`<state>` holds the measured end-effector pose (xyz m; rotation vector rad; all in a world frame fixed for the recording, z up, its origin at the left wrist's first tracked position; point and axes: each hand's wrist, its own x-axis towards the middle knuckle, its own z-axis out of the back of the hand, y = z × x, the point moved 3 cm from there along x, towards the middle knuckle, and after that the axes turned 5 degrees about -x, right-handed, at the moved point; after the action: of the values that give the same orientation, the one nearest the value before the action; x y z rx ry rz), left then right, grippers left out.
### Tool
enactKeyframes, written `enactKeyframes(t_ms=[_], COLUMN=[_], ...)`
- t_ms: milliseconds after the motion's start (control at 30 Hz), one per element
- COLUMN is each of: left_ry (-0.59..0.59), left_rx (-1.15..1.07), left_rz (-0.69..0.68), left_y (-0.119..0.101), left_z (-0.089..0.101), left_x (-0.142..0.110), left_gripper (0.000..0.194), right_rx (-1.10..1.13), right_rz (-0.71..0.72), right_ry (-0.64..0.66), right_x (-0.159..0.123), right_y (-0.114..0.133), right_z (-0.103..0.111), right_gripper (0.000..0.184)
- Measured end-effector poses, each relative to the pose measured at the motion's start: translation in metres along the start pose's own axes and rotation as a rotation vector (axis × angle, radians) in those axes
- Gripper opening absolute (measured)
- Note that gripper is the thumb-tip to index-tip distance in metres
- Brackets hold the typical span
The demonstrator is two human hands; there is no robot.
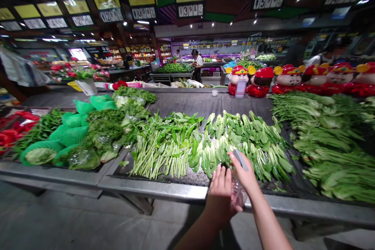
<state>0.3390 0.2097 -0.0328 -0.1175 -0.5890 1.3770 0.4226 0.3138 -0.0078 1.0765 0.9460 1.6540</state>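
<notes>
Both of my hands are together over the front edge of the vegetable stand. My right hand (243, 174) is closed round the grey head of a clear spray bottle (238, 191). My left hand (220, 189) is against the bottle's body from the left, its fingers on the far side and the thumb under it. Much of the bottle is hidden by my hands. Just beyond them are rows of small bok choy (240, 131), wet and shiny, on a perforated mat (202, 172). Long-stemmed leafy greens (170, 144) are spread to the left.
Leaf lettuce (108, 125) and green-netted vegetables (70, 129) fill the left side. More greens (331, 144) cover the right. Red figurines (259, 82) line the back ledge, near a small white cup (215, 92). A metal rim (181, 191) edges the stand.
</notes>
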Motion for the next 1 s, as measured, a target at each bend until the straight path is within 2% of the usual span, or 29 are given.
enactKeyframes(t_ms=[100,200,367,533,700,833,1000], left_ry=[-0.021,0.022,0.096,0.109,0.133,0.121,0.125], left_rx=[0.002,-0.036,-0.102,-0.125,-0.111,-0.095,-0.076], left_rz=[-0.021,-0.025,-0.031,-0.027,0.013,-0.042,-0.024], left_y=[0.001,0.005,0.016,0.021,0.028,0.035,0.043], left_z=[0.011,0.015,0.020,0.023,0.037,0.049,0.047], left_x=[0.009,0.011,0.008,0.010,0.032,0.052,0.055], left_gripper=[0.104,0.113,0.117,0.116,0.111,0.114,0.122], right_rx=[-0.038,-0.133,-0.220,-0.179,-0.164,-0.192,-0.199], right_rz=[0.010,0.022,0.016,-0.021,0.013,0.008,0.018], right_ry=[-0.058,-0.067,-0.093,-0.067,-0.089,-0.096,-0.119], right_x=[0.008,0.012,0.012,0.018,0.040,0.056,0.058], right_y=[0.015,0.024,0.020,0.017,0.031,0.039,0.039], right_z=[0.001,-0.002,-0.009,-0.016,-0.020,-0.023,-0.025], right_gripper=[0.045,0.041,0.038,0.040,0.041,0.042,0.044])
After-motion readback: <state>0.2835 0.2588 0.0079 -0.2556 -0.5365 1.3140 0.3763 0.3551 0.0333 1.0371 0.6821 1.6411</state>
